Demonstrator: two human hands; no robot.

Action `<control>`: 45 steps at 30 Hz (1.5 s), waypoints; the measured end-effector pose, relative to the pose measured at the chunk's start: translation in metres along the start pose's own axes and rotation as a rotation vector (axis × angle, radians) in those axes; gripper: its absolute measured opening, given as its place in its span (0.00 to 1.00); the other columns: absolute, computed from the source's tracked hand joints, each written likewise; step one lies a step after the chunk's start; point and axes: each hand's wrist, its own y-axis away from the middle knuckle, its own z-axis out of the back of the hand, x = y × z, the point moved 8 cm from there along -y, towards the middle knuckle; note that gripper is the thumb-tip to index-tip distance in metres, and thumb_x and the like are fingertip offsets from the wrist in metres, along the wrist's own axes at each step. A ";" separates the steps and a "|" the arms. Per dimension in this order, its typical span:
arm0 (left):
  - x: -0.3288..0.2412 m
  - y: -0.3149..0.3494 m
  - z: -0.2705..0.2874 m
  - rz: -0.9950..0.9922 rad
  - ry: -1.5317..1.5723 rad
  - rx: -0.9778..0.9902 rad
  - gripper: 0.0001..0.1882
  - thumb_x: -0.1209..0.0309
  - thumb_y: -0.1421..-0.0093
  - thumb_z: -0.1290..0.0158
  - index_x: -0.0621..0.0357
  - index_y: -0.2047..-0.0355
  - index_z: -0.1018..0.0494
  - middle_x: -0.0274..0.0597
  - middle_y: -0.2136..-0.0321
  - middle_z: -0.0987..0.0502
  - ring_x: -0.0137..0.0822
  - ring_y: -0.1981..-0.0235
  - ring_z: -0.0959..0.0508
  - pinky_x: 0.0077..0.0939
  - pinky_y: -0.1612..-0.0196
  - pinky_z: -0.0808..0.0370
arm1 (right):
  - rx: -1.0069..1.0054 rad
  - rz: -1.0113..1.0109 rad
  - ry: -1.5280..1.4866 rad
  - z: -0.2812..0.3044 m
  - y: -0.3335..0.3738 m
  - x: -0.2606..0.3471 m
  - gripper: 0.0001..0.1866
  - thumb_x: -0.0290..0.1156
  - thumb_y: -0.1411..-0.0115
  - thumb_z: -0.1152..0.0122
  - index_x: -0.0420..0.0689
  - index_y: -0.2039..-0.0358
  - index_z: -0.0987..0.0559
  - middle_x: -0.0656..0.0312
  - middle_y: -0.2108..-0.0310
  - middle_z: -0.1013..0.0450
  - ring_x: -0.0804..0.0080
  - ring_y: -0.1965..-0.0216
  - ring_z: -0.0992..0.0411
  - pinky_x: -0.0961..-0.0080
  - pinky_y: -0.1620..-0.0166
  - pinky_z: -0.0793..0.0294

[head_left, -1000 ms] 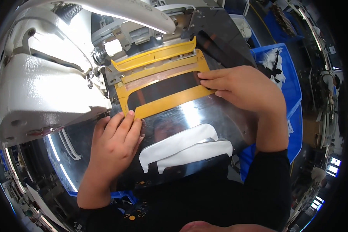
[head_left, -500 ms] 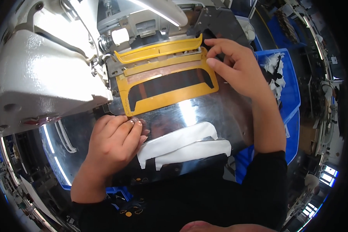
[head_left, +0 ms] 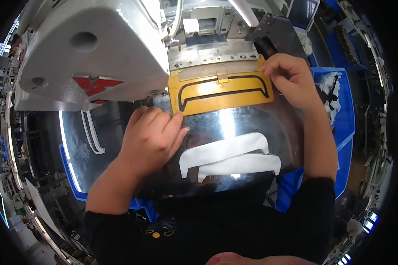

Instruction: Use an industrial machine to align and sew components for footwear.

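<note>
A yellow sewing template (head_left: 225,103) lies on the shiny metal machine bed, its lid folded flat over it. A narrow dark slot traces a long, bent-ended shape across it. Curled fingers of my left hand (head_left: 152,134) are at its near left corner, with the index fingertip against the edge. My right hand (head_left: 292,77) has its thumb and bent fingers closed at the far right corner; the exact contact is partly hidden. Two white fabric pieces (head_left: 225,150), (head_left: 241,165), long with turned-down ends, overlap on the bed nearer to me.
A white sewing machine head (head_left: 97,57) with a red mark fills the left side. Behind the template runs a metal clamp bar (head_left: 212,53). Narrow white strips (head_left: 92,132) lie at left. Blue bins (head_left: 345,106) at right hold white and black scraps.
The raised yellow lid has come down onto the template, covering the wide dark opening down to a thin slot. Both hands stay at the template's corners. The whole view has shifted.
</note>
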 end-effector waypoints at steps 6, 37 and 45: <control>0.003 0.003 -0.002 -0.038 -0.019 -0.044 0.16 0.63 0.36 0.33 0.59 0.52 0.15 0.39 0.67 0.22 0.40 0.61 0.20 0.39 0.50 0.24 | 0.216 0.309 0.361 -0.034 0.000 0.032 0.16 0.16 0.45 0.44 0.36 0.59 0.13 0.50 0.57 0.15 0.54 0.59 0.16 0.67 0.53 0.17; 0.001 0.007 -0.012 0.123 0.078 0.156 0.40 0.47 0.38 0.31 0.64 0.35 0.23 0.63 0.34 0.25 0.60 0.32 0.27 0.56 0.27 0.33 | 0.445 0.396 0.670 -0.101 0.019 0.056 0.27 0.28 0.45 0.31 0.49 0.42 0.13 0.65 0.34 0.20 0.63 0.67 0.17 0.67 0.62 0.19; 0.001 0.006 -0.011 0.118 0.059 0.189 0.43 0.45 0.38 0.32 0.64 0.33 0.24 0.64 0.34 0.26 0.61 0.31 0.28 0.59 0.26 0.35 | 0.453 0.396 0.678 -0.100 0.020 0.058 0.27 0.29 0.44 0.30 0.49 0.41 0.14 0.65 0.33 0.22 0.63 0.67 0.18 0.67 0.62 0.19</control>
